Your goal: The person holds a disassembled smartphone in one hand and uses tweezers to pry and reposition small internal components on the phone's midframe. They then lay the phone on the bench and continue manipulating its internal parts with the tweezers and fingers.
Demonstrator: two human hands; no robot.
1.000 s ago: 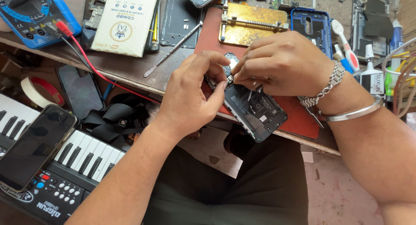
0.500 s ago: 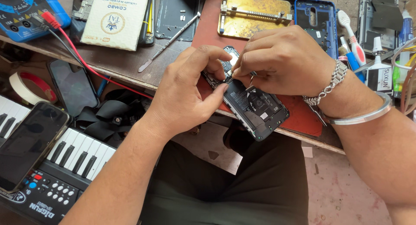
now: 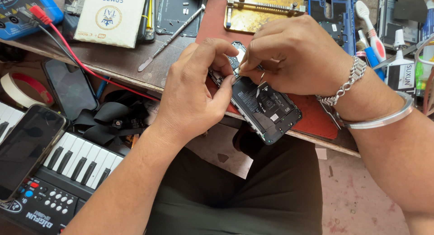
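- At the front edge of the workbench (image 3: 113,63), on a red mat (image 3: 312,115), work goes on over an opened phone (image 3: 266,108); its lower end overhangs the edge above the person's lap.
- Keyboard (image 3: 77,171), lower left, with a dark phone (image 3: 25,149) lying across its keys.
- White box (image 3: 110,15) at the bench's back; blue meter (image 3: 22,11) beside it, red lead (image 3: 81,65) trailing toward the edge.
- Brass clamp plate (image 3: 262,9) behind the hands; blue phone frame (image 3: 332,18) to its right.
- Left hand (image 3: 194,94): fingers curled, thumb pressed against the opened phone's left side, fingertips on its top end. Steadying grip, not fully closed.
- Right hand (image 3: 294,56): closed in a pinch, thumb and forefinger holding a thin tool (image 3: 261,76) at the phone's upper interior. Tool mostly hidden; its kind is not clear.
- Thin metal pry stick (image 3: 172,36) lies loose on the bench.
- Handling, as judged: opened phone is light, stiff, smooth at the edges and fragile inside, with battery and board exposed. Best held by the side frame, as the left hand does; avoid pressing the battery.
- Against the frame a second back: both hands and phone keep much the same pose, and the view has shifted, so the bench's top items sit nearer the upper border.
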